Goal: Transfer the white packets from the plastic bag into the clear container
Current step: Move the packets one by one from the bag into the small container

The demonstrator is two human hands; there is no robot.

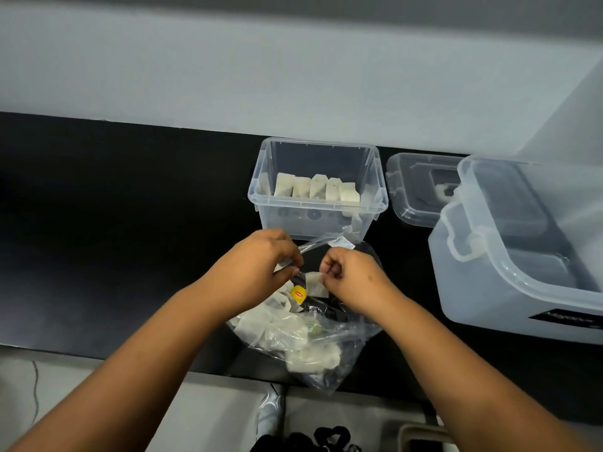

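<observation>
A clear plastic bag (329, 340) lies on the black counter near its front edge, holding several white packets (261, 321). My left hand (261, 265) grips the bag's upper edge. My right hand (349, 278) pinches one white packet (315, 283) at the bag's mouth; a yellow tag (298, 294) hangs just below it. Behind the hands stands the clear container (261, 203), open, with several white packets (316, 187) standing in a row inside.
A clear lid (411, 190) lies flat to the right of the container. A larger clear tub (509, 256) with a latched lid fills the right side. A grey wall runs behind the black counter (114, 223). Floor and dark items show below the counter edge.
</observation>
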